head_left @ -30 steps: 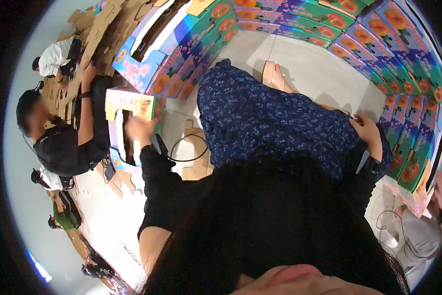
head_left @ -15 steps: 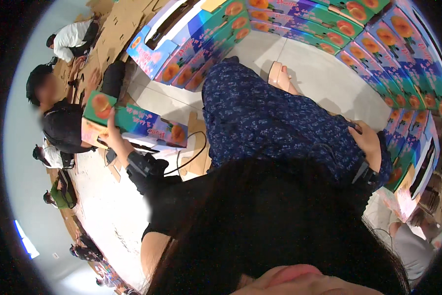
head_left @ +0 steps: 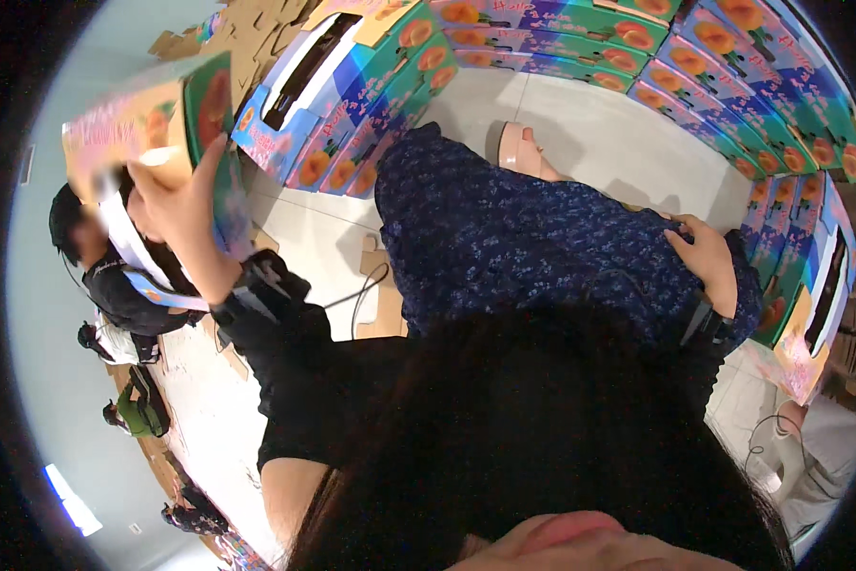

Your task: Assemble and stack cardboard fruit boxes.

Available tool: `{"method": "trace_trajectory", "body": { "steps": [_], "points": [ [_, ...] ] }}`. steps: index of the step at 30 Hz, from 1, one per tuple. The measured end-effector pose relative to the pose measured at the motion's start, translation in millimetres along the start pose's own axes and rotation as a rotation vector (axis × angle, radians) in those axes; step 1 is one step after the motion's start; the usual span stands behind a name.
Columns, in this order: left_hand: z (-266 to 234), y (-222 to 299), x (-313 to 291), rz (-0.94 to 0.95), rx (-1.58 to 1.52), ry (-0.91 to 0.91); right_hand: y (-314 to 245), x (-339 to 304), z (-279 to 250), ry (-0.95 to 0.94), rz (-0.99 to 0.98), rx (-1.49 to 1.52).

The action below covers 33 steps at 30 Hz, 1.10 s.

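Note:
Raised at the far left is a printed fruit carton (head_left: 147, 128) in green, blue and pink, with my left hand (head_left: 185, 224) closed on its edge. The carton is tilted. Its long side, with a dark slot-like opening, shows below my fingers. My right hand (head_left: 706, 255) lies on the dark blue floral skirt (head_left: 542, 247) over my lap. It holds nothing, and its fingers are loosely apart. Just ahead of the raised carton stands a stack of similar cartons (head_left: 352, 133), whose top one shows a dark slot.
More printed cartons form rows at the back (head_left: 551, 38) and right (head_left: 732, 95); another stack (head_left: 789, 257) stands beside my right hand. Flattened cardboard (head_left: 242, 38) lies far left. A co-worker in black (head_left: 128, 285) is behind my carton. A cable (head_left: 356, 295) crosses the floor near my left arm.
My left hand has lifted the carton up and to the left and turned it, so its end now faces up. My right hand stays on the skirt. The view has shifted slightly.

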<state>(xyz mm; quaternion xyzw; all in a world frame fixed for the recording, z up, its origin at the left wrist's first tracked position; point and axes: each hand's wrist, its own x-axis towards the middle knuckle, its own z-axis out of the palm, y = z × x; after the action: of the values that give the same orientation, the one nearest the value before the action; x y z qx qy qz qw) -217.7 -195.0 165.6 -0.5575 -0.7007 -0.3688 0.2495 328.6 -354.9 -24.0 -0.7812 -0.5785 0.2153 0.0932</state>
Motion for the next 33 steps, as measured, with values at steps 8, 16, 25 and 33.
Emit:
{"method": "trace_trajectory", "body": {
  "steps": [8, 16, 25, 33],
  "points": [
    [67, 61, 74, 0.324, 0.383, -0.259, 12, 4, 7, 0.043, -0.04, 0.106],
    [146, 121, 82, 0.196, 0.484, -0.747, 7, 1, 4, 0.019, -0.009, 0.123],
    [241, 83, 65, 0.128, 0.198, -0.795, 6, 2, 0, 0.005, -0.009, 0.121],
    [245, 80, 80, 0.137, 0.121, -0.762, -5, 4, -10, -0.102, 0.08, 0.15]
  ]
}}
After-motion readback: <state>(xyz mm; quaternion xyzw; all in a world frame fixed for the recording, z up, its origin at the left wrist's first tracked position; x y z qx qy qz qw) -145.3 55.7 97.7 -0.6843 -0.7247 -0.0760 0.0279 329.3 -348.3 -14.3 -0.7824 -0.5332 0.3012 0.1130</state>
